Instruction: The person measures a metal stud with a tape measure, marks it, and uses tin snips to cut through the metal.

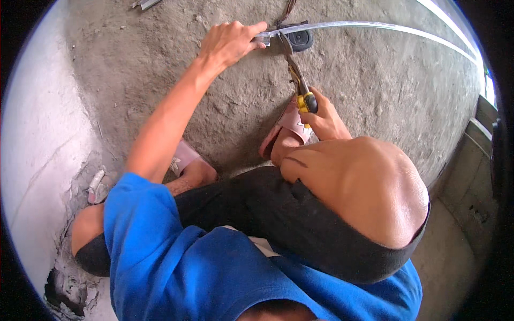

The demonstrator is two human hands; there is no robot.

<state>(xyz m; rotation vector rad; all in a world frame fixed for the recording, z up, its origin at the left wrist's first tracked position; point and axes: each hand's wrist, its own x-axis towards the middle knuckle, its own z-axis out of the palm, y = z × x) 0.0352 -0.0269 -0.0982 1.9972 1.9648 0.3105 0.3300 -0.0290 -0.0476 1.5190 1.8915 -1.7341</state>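
Observation:
My left hand (229,44) is closed around the near end of a long, thin, shiny metal strip (369,24), which looks like a light channel profile. The strip curves away to the right across the floor. In my right hand (326,119) is a pair of tin snips (297,75) with yellow and black handles, fingers wrapped round the grips. Its blades point away from me and meet the strip just right of my left hand; whether they are fully closed on it cannot be made out. Beneath the strip there lies a black rounded object (303,40), partly covered.
Rough grey concrete floor (160,80) spreads around my feet in pink slippers (184,157). A whitish wall (37,123) rises at the left, with a broken hole at its foot. Another metal piece (147,4) lies at the far left. Grey blocks (471,176) stand at the right.

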